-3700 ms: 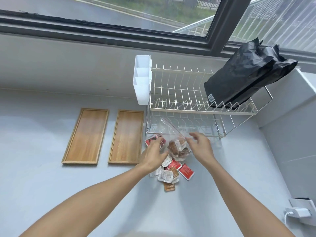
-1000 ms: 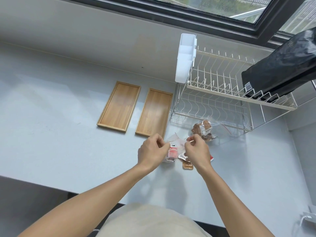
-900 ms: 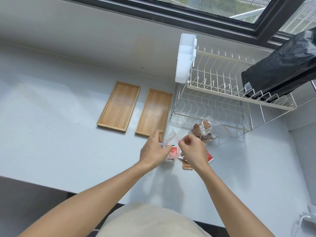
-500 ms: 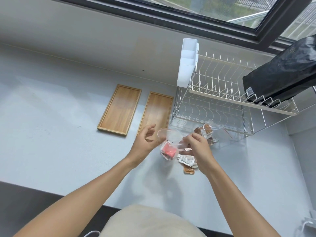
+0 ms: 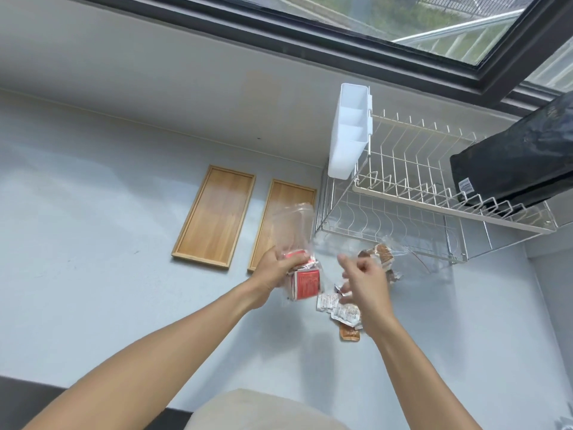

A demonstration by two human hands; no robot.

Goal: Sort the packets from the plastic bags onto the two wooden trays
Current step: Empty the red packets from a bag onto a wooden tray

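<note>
My left hand (image 5: pixel 280 268) grips a clear bag (image 5: pixel 293 234) of red packets (image 5: pixel 305 283); right hand (image 5: pixel 364 280) hovers half-open, empty. Two wooden trays (image 5: pixel 214 215) lie bare near the counter's (image 5: pixel 93 274) back edge.

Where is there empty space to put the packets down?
Both wooden trays are bare: the left tray and the right tray, though the plastic bag in the left hand hangs before it. The counter left of the trays is free. It is crowded by the loose packets under the right hand.
</note>
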